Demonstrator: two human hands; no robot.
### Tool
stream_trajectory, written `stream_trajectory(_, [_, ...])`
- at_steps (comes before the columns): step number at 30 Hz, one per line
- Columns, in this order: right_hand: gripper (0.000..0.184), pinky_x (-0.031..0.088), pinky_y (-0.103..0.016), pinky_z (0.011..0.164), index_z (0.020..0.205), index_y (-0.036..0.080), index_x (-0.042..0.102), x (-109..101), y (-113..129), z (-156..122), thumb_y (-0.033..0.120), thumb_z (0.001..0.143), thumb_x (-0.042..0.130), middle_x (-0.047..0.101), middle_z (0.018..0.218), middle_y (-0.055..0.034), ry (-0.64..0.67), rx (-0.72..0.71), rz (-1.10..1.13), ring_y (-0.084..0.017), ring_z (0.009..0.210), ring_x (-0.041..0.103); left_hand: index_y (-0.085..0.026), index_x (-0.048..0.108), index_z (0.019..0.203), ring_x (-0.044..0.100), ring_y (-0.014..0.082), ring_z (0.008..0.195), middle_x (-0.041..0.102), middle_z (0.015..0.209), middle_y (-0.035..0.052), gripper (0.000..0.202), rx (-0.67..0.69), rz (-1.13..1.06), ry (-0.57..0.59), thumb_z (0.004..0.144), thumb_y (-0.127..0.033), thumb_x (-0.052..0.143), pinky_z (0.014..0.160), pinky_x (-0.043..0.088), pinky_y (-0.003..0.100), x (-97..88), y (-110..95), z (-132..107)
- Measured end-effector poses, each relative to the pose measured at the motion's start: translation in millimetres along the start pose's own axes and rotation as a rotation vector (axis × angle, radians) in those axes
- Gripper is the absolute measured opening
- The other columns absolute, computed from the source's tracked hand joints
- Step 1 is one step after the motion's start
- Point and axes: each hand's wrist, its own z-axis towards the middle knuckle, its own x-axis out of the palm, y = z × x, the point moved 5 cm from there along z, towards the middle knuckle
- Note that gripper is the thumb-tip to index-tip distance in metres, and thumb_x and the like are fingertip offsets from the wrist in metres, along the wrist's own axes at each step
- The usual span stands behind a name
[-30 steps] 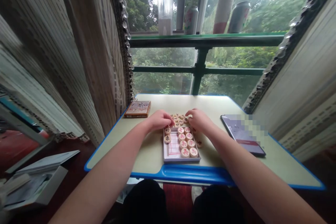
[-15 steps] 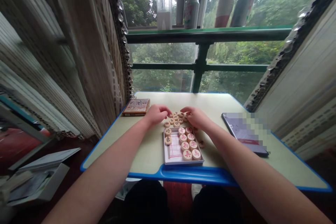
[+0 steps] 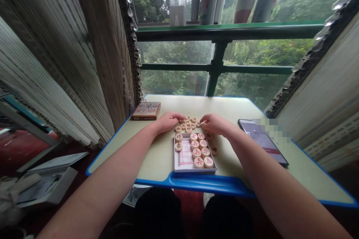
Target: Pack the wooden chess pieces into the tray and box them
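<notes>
Loose xiangqi pieces (image 3: 188, 123), round and wooden with dark characters, lie bunched on the table. At their left side is my left hand (image 3: 168, 121), its fingers stretched out over the nearest pieces. My right hand (image 3: 214, 124) is at the right side of the bunch, fingers bent together beside a piece; what is between the fingertips is hidden. Closer to me lies a shallow white box (image 3: 185, 170). Two columns of red-marked xiangqi pieces (image 3: 199, 162) fill its right side. Two dark-marked pieces (image 3: 178, 146) sit at its upper left.
A blue-edged table (image 3: 126, 164) holds everything. At its far left lies a brown box with Chinese lettering (image 3: 146, 110); on the right is a phone or tablet (image 3: 265, 143), partly blurred. More loose pieces (image 3: 214, 151) lie right of the white box. Cans (image 3: 208, 6) stand on the window ledge.
My right hand has shifted slightly right, away from the bunch's middle. My left hand stays nearly in place. The view has tilted a little.
</notes>
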Motion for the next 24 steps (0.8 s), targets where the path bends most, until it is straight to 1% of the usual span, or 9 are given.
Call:
stream_trajectory(2, [0.032,0.044,-0.022,0.064,0.104,0.016,0.069,-1.2,0.1,0.8,0.013,0.073,0.059,0.070,0.101,-0.0084,-0.042,-0.007,0.004,-0.017,0.079,0.063,-0.014,0.073,0.091,0.060,0.0199,0.107,0.070,0.108,0.0053,0.037,0.017,-0.006,-0.013,0.063,-0.008,0.048,0.100,0.042,0.032,-0.9,2.1,1.6])
stream_trajectory(4, [0.029,0.044,-0.022,0.065,0.103,0.015,0.069,-2.0,0.5,1.1,0.017,0.075,0.061,0.069,0.103,-0.0082,-0.087,-0.017,0.037,-0.017,0.079,0.063,-0.014,0.073,0.088,0.060,0.0196,0.107,0.070,0.107,0.0057,0.039,0.010,-0.055,-0.017,0.061,-0.005,0.047,0.101,0.042,0.033,-0.5,5.3,2.7])
stream_trajectory(7, [0.025,0.045,-0.021,0.064,0.099,0.016,0.070,-1.1,1.3,0.5,0.020,0.076,0.062,0.071,0.099,-0.0066,-0.099,-0.028,0.120,-0.015,0.075,0.063,-0.013,0.071,0.095,0.062,0.0176,0.101,0.071,0.103,0.0070,0.049,-0.056,-0.164,-0.005,0.057,-0.001,0.042,0.097,0.045,0.033,0.8,10.5,2.2])
stream_trajectory(10, [0.025,0.045,-0.020,0.062,0.098,0.016,0.070,0.0,1.2,0.9,0.014,0.075,0.061,0.072,0.095,-0.0053,-0.104,-0.031,0.181,-0.014,0.073,0.064,-0.012,0.068,0.102,0.064,0.0165,0.093,0.071,0.097,0.0073,0.053,-0.089,-0.175,0.005,0.057,0.000,0.041,0.090,0.049,0.033,0.4,9.4,-0.8])
stream_trajectory(14, [0.030,0.045,-0.019,0.063,0.099,0.016,0.069,3.0,2.0,4.7,0.007,0.072,0.060,0.072,0.094,-0.0052,-0.113,-0.081,0.208,-0.013,0.075,0.064,-0.012,0.068,0.103,0.064,0.0162,0.087,0.070,0.095,0.0081,0.047,-0.069,-0.131,0.034,0.061,-0.005,0.049,0.079,0.051,0.029,0.6,1.1,-5.6])
stream_trajectory(17, [0.031,0.046,-0.019,0.065,0.099,0.017,0.069,5.9,3.8,6.4,0.007,0.072,0.059,0.072,0.092,-0.0047,-0.118,-0.117,0.192,-0.014,0.076,0.064,-0.013,0.068,0.104,0.063,0.0159,0.081,0.070,0.095,0.0084,0.040,-0.056,-0.109,0.069,0.065,-0.015,0.059,0.072,0.051,0.027,3.4,-2.1,-7.3])
stream_trajectory(20, [0.026,0.046,-0.022,0.069,0.098,0.018,0.070,7.0,9.3,4.1,0.014,0.074,0.061,0.071,0.091,-0.0051,-0.146,-0.165,0.171,-0.015,0.078,0.064,-0.013,0.069,0.102,0.062,0.0150,0.075,0.070,0.094,0.0083,0.039,-0.025,-0.054,0.077,0.066,-0.025,0.066,0.068,0.050,0.027,5.7,-2.0,-6.7])
stream_trajectory(22, [0.024,0.047,-0.024,0.073,0.098,0.019,0.070,7.5,15.4,1.3,0.022,0.074,0.064,0.070,0.095,-0.0059,-0.163,-0.230,0.158,-0.017,0.083,0.063,-0.013,0.069,0.100,0.061,0.0138,0.070,0.070,0.091,0.0077,0.038,-0.014,-0.026,0.075,0.065,-0.027,0.068,0.064,0.050,0.026,7.1,-1.1,-5.6])
stream_trajectory(24, [0.028,0.046,-0.025,0.078,0.098,0.020,0.070,8.7,20.5,-0.4,0.027,0.072,0.068,0.068,0.100,-0.0068,-0.171,-0.295,0.138,-0.018,0.088,0.062,-0.012,0.070,0.096,0.061,0.0135,0.068,0.071,0.089,0.0073,0.034,-0.005,-0.018,0.056,0.065,-0.027,0.068,0.064,0.050,0.026,7.6,-1.3,-4.5])
